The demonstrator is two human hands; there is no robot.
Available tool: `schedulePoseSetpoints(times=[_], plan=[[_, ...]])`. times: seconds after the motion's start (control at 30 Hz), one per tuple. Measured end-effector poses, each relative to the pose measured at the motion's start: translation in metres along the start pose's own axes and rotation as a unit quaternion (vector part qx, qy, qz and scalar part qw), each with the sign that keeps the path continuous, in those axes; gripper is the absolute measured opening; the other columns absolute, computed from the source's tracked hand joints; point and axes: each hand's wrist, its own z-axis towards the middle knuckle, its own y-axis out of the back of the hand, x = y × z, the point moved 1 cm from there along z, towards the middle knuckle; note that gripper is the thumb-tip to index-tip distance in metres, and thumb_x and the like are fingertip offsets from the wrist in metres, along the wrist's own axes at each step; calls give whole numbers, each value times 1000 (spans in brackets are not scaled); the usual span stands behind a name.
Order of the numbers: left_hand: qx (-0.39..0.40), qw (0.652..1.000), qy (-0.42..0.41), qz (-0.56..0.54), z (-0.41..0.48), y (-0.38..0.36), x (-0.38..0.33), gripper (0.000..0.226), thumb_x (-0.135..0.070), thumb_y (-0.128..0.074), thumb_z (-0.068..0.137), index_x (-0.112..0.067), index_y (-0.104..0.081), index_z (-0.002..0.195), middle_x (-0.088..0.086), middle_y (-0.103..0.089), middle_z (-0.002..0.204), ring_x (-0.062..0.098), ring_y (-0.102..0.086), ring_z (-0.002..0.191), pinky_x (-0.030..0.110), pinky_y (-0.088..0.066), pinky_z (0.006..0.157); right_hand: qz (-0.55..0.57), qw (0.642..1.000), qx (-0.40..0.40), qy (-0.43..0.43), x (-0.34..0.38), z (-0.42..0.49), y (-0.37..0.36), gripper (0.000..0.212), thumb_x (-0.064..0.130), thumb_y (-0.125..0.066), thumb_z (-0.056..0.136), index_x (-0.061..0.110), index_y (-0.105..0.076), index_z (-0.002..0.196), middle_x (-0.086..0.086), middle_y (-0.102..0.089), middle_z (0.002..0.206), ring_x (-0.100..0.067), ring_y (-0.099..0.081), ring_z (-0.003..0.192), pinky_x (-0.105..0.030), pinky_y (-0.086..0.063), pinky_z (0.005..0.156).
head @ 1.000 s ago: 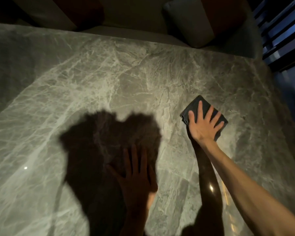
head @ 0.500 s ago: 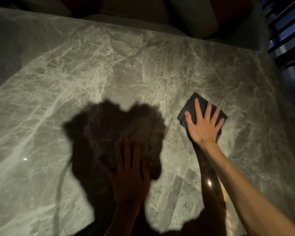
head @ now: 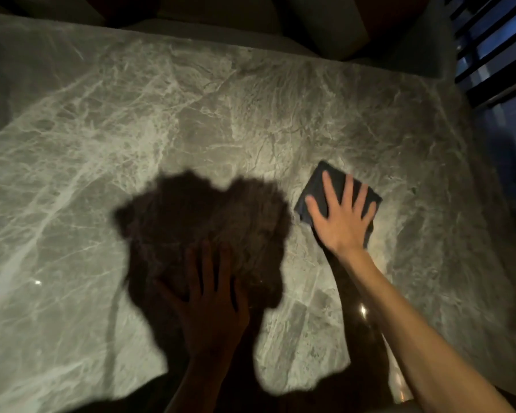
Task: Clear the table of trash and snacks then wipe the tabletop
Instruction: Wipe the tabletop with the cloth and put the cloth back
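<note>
Grey marble desk [head: 191, 120] filled the view, veined white, with the person's dark shadow thrown across its near middle. Left hand [head: 212, 305] lay flat in that shadow, fingers [head: 205, 263] straight and slightly spread, holding nothing. Right hand [head: 340, 222] pressed down on a folded dark cloth [head: 316, 189] at the desk's right side, fingers splayed wide over it.

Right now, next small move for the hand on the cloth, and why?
Probably slide the dark cloth sideways across the marble tabletop. The right hand presses it flat with spread fingers, the left hand braces on the tabletop, and no trash shows.
</note>
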Motion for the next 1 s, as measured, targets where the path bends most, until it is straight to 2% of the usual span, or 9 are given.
schedulePoseSetpoints(times=[0.1, 0.23, 0.33, 0.43, 0.57, 0.63, 0.7, 0.83, 1.0], plan=[[-10, 1000, -5, 2, 0, -1, -1, 61, -41, -36, 92, -24, -30, 150, 8, -27, 159, 33, -17, 149, 77, -6, 107, 28, 999, 5, -18, 43, 36, -3, 71, 79, -13, 85, 51, 5, 147, -6, 8, 163, -39, 16, 147, -67, 7, 113], [-12, 1000, -5, 6, 0, 0, -3, 61, -40, -36, 92, -25, -27, 151, 6, -23, 160, 32, -15, 150, 78, -5, 107, -14, 994, -27, 109, 42, -10, -8, 69, 74, -23, 88, 50, -1, 149, -5, 2, 164, -39, 10, 148, -65, 4, 115], [-5, 1000, -2, 10, 1, 2, -4, 61, -41, -34, 93, -25, -26, 151, 7, -20, 161, 32, -11, 151, 78, -4, 106, -72, 985, -24, 152, 4, -63, -11, 67, 71, -24, 90, 47, -5, 150, -4, -1, 164, -36, 7, 149, -64, -5, 116], [2, 1000, -3, 9, 1, 4, -3, 62, -43, -34, 92, -24, -28, 151, 8, -20, 161, 34, -10, 150, 79, -4, 105, -57, 994, 3, 94, -16, -50, -4, 67, 72, -25, 88, 52, -2, 148, 0, 0, 164, -33, 9, 150, -64, -4, 116], [-6, 1000, 4, -4, 1, -1, -3, 62, -49, -36, 88, -28, -36, 147, 11, -25, 159, 38, -8, 150, 80, -3, 104, 34, 999, 13, -36, 19, 16, 3, 69, 79, -15, 84, 56, 7, 145, -2, 8, 164, -37, 18, 147, -68, 8, 112], [-11, 1000, 0, -7, -1, -1, -2, 58, -49, -38, 88, -31, -42, 144, 12, -32, 157, 41, -11, 149, 81, -5, 103, 42, 998, 14, -33, 45, 20, -3, 68, 77, -13, 85, 54, 7, 146, -5, 10, 163, -39, 21, 146, -70, 11, 110], [-9, 1000, -2, -8, -2, -1, -1, 56, -49, -39, 89, -33, -44, 142, 12, -36, 155, 42, -12, 148, 81, -8, 101, 15, 999, 9, 29, 56, -11, -10, 66, 75, -14, 88, 53, 7, 147, -6, 10, 163, -39, 21, 146, -70, 12, 110], [-12, 1000, 3, -14, -1, 0, -3, 55, -52, -40, 89, -36, -42, 142, 12, -34, 156, 43, -8, 148, 82, -9, 100, -54, 992, -6, 118, 12, -93, -16, 65, 70, -23, 91, 52, 4, 147, -3, 4, 164, -37, 13, 148, -70, 4, 113], [-51, 999, 12, -16, -2, -1, -1, 52, -54, -38, 93, -40, -40, 142, 13, -27, 159, 47, -4, 147, 83, -6, 100, 11, 999, 16, -25, -11, -42, -5, 65, 78, -18, 85, 60, 6, 143, 1, 8, 164, -33, 17, 148, -68, 11, 112]])
